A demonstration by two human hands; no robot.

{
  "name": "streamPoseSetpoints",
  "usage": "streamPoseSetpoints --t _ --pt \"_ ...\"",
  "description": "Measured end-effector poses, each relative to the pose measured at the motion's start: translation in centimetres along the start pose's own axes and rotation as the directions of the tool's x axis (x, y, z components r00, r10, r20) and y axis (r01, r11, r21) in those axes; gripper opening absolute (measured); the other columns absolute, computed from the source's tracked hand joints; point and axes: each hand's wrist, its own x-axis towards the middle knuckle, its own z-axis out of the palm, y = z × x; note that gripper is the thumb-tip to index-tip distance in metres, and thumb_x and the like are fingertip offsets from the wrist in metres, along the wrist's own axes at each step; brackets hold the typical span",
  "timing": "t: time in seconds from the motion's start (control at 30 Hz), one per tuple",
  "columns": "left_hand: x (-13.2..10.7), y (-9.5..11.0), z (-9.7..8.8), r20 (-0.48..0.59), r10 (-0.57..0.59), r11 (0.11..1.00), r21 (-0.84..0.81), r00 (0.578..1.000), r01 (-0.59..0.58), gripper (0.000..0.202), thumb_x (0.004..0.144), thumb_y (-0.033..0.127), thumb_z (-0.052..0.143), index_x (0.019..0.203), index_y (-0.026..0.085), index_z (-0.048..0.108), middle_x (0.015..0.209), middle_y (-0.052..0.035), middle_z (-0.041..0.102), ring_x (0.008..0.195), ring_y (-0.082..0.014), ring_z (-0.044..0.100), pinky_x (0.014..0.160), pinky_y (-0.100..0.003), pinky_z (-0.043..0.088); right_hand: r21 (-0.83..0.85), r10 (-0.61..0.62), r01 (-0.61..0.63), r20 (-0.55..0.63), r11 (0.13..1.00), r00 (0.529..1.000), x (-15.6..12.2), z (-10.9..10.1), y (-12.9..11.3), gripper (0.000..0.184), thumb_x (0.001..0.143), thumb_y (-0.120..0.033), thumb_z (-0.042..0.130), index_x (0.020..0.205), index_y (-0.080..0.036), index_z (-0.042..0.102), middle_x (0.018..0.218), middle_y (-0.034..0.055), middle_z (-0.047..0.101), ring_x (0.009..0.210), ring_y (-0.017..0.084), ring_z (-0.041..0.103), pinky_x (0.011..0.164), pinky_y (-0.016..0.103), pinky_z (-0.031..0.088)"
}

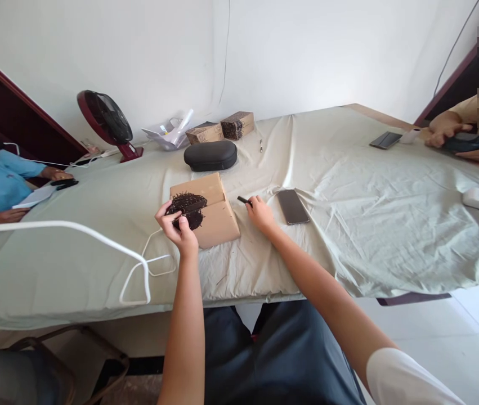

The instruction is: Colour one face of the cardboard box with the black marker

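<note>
My left hand [182, 233] is closed, thumb and fingers gripping a black lattice-like piece [192, 202] with a spiky edge. This piece lies against the top of a brown cardboard box [218, 219]; its exact kind I cannot make out. To the right of the box, my right hand [260, 212] is closed round a short black pen-like stick [243, 200]. The stick's tip points left toward the box, apart from it. A dark smartphone [293, 207] lies flat on the cloth beside my right hand.
Behind the box sit a black zip case [210, 155], two patterned small boxes [239, 125] and a white basket [171, 135]. A red fan [108, 121] stands back left. A white cable [95, 239] crosses the left. People sit at both ends of the cloth-covered table [349, 225].
</note>
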Motion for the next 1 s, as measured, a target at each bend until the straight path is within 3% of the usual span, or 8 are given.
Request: streamPoseSetpoints --t 0.17,0.27,0.33,0.67,0.8,1.0 --pt "0.0 0.0 0.0 0.008 0.011 1.0 -0.005 1.0 -0.011 0.028 0.102 0.048 0.053 0.097 0.021 0.057 0.126 -0.0146 0.065 0.125 -0.0283 0.064 0.112 -0.05 0.049 0.371 0.004 0.05 -0.143 0.927 0.99 0.2 -1.2 0.3 0.052 0.109 -0.052 0.01 0.112 -0.022 0.053 0.092 0.0046 0.063 0.077 0.017 0.059 0.073 0.027 0.048" --pt "0.0 0.0 0.0 0.02 -0.004 0.999 0.046 1.0 0.003 0.032 0.102 0.053 0.049 0.098 0.022 0.055 0.126 -0.0152 0.064 0.126 -0.0288 0.063 0.111 -0.051 0.05 0.673 -0.025 0.131 -0.165 0.728 0.986 0.1 -1.9 0.3 0.053 0.102 -0.064 0.018 0.104 -0.023 0.052 0.075 -0.0013 0.055 0.062 0.016 0.048 0.064 0.027 0.042" --pt "0.0 -0.1 0.0 0.024 -0.011 0.997 0.082 1.0 0.009 0.034 0.103 0.056 0.047 0.098 0.022 0.054 0.124 -0.0151 0.064 0.127 -0.0289 0.063 0.11 -0.051 0.051 0.777 -0.041 0.147 -0.155 0.611 0.987 0.0 -2.2 0.1 0.051 0.097 -0.067 0.027 0.101 -0.023 0.054 0.069 -0.0035 0.052 0.059 0.015 0.044 0.062 0.027 0.039" --pt "-0.1 -0.1 0.0 0.026 -0.008 0.992 0.128 1.0 0.004 0.039 0.103 0.06 0.043 0.098 0.023 0.052 0.123 -0.0152 0.064 0.125 -0.0294 0.064 0.11 -0.051 0.051 0.757 -0.055 0.151 -0.151 0.635 0.987 -0.8 -3.2 -0.8 0.056 0.094 -0.079 0.04 0.095 -0.025 0.057 0.068 -0.0034 0.05 0.058 0.016 0.041 0.06 0.029 0.036" --pt "-0.1 -0.1 0.0 0.0 -0.001 0.998 0.055 1.0 0.001 0.036 0.102 0.057 0.049 0.098 0.022 0.054 0.125 -0.0153 0.065 0.124 -0.0289 0.064 0.11 -0.052 0.05 0.791 -0.074 0.156 -0.139 0.592 0.988 -0.8 -3.5 -0.8 0.058 0.093 -0.08 0.05 0.078 -0.025 0.057 0.062 -0.0039 0.043 0.056 0.014 0.036 0.057 0.029 0.032" --pt "-0.1 -0.2 0.1 0.01 -0.022 0.997 0.072 1.0 0.022 0.04 0.101 0.062 0.046 0.098 0.022 0.053 0.128 -0.017 0.063 0.126 -0.0304 0.062 0.111 -0.054 0.049 0.819 -0.072 0.112 -0.087 0.563 0.994 -0.5 -3.7 -0.7 0.059 0.093 -0.073 0.052 0.059 -0.026 0.043 0.057 -0.0042 0.034 0.055 0.014 0.03 0.056 0.029 0.027"
